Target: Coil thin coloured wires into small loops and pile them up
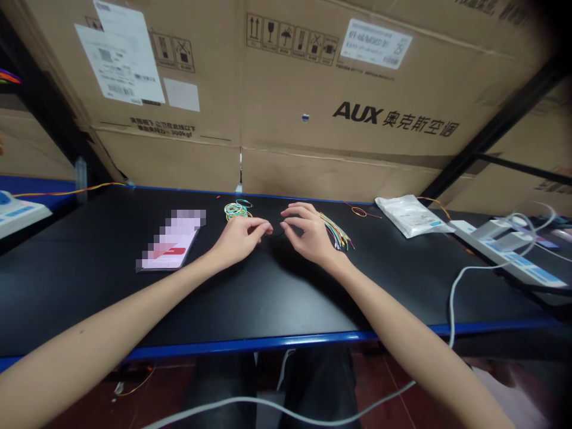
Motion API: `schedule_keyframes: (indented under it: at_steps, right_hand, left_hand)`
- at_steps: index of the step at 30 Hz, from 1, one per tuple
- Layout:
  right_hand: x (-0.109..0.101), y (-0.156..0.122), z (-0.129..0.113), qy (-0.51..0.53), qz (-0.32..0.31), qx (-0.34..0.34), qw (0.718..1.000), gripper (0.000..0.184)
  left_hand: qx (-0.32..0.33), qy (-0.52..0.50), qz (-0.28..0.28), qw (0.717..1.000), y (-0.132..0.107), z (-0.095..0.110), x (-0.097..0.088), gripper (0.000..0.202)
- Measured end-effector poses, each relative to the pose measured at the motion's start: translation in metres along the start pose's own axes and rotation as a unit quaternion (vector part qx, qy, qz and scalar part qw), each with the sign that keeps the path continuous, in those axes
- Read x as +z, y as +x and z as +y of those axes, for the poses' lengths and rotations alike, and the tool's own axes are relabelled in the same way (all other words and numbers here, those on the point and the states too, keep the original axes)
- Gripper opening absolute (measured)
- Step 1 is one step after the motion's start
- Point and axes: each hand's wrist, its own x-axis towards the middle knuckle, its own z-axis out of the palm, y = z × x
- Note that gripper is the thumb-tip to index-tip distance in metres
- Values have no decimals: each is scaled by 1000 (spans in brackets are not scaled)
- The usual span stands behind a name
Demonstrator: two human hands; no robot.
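Note:
My left hand [241, 236] and my right hand [307, 233] rest close together at the middle of the black table [268, 292]. Both pinch their fingertips toward each other around something small and dark that I cannot make out. A coil of coloured wires [237, 209] lies just behind my left hand. A bundle of straight coloured wires [337, 231] lies under and beside my right hand.
A pink and white card [172, 241] lies to the left. A white plastic bag [412, 215] and a loose orange wire [360, 211] sit to the right. White power strips [504, 253] with a white cable [453, 298] are far right. Large cardboard boxes [286, 95] stand behind the table.

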Motion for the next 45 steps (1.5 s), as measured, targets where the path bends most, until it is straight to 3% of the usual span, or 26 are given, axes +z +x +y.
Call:
schedule_keyframes:
  at_steps: [2,4,6,8,11,14,19,23,27,33,36,40,45]
  right_hand:
    - [1,-1,-1,9,-10,-2,1000,13]
    - [2,-1,-2,12,-11,-2,1000,14]
    - [2,-1,-1,7,-6,3,1000,14]
    - [1,0,0,4,3,10,1000,14]
    - [0,0,2,10,16,15,1000,13]
    - [1,0,2,14,14,16,1000,13]
    - [1,-1,1,20,6,19,1000,13]
    - [2,-1,2,23,4,9,1000,11]
    - [2,-2,2,16,-3,3,1000,13]
    - [0,-1,0,17,-11,-17,1000,14]
    - [-1,-1,-2,26,-8,-9,1000,14]
    - [-2,0,-2,29,-5,13,999,13]
    - [0,-1,1,18,-22,-1,1000,13]
  left_hand:
    - [83,85,56,991,-2,-1,0,21]
    - [103,97,69,988,-3,-1,0,21]
    - [42,34,27,998,-1,0,1,22]
    - [-62,-101,-40,992,1,1,3,26]
    - [-188,-315,-134,921,2,4,4,31]
    - [-230,-420,-168,862,1,4,3,26]
    - [-255,-471,-173,827,1,4,1,29]
    - [-238,-451,-178,841,0,8,2,24]
    - [-207,-388,-171,882,-2,10,5,25]
    - [-132,-219,-91,963,0,7,5,29]
    - [-105,-142,-69,982,0,9,3,31]
    - [-118,-176,-91,973,-1,12,2,29]
    - [-190,-341,-134,911,0,12,1,33]
